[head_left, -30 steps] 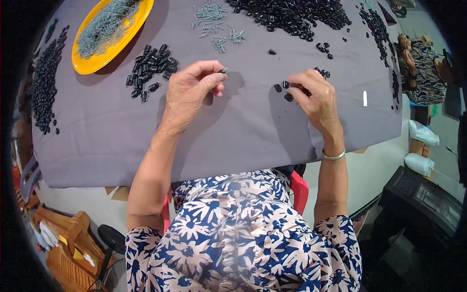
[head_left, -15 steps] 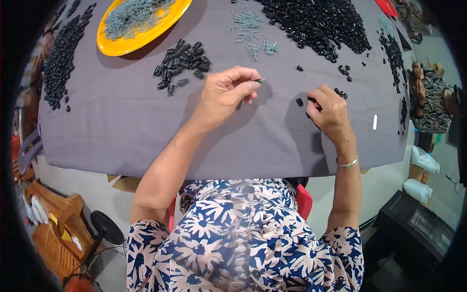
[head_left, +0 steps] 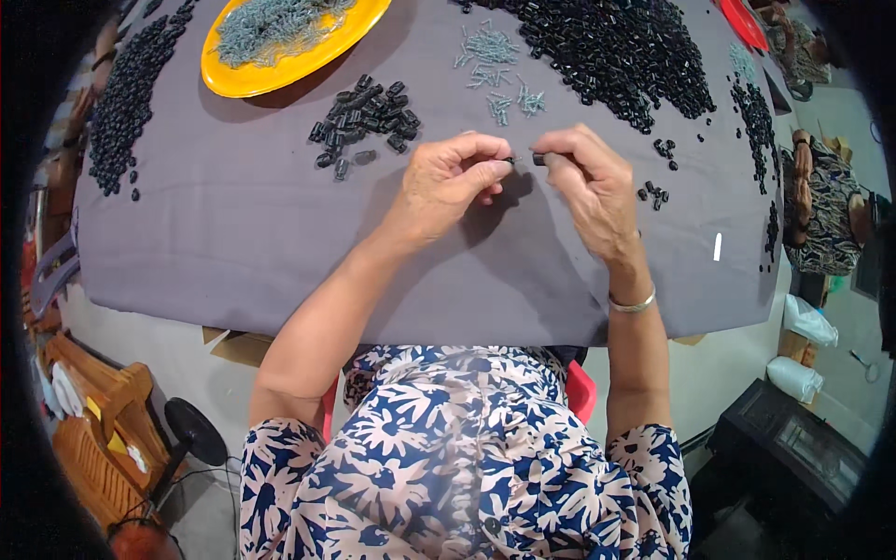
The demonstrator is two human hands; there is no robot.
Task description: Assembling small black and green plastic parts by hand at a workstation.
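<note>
My left hand (head_left: 455, 177) and my right hand (head_left: 586, 182) meet fingertip to fingertip above the grey cloth-covered table (head_left: 233, 233). The left fingers pinch a tiny dark piece. The right fingers pinch a small black part (head_left: 539, 160), held end to end with the left one. A small heap of black parts (head_left: 364, 117) lies to the left of my left hand. Thin grey pins (head_left: 499, 70) lie scattered just beyond both hands. A few loose black parts (head_left: 653, 191) sit right of my right hand.
A yellow dish (head_left: 280, 37) heaped with grey pins stands at the back left. A big pile of black parts (head_left: 616, 47) spreads across the back right, another (head_left: 126, 93) along the left edge. A person (head_left: 821, 210) sits at the right. Wooden furniture (head_left: 93, 420) and a fan stand at lower left.
My right hand has moved left from the loose black parts, carrying one, and now meets my left hand. The view has shifted, so the table sits lower right in frame.
</note>
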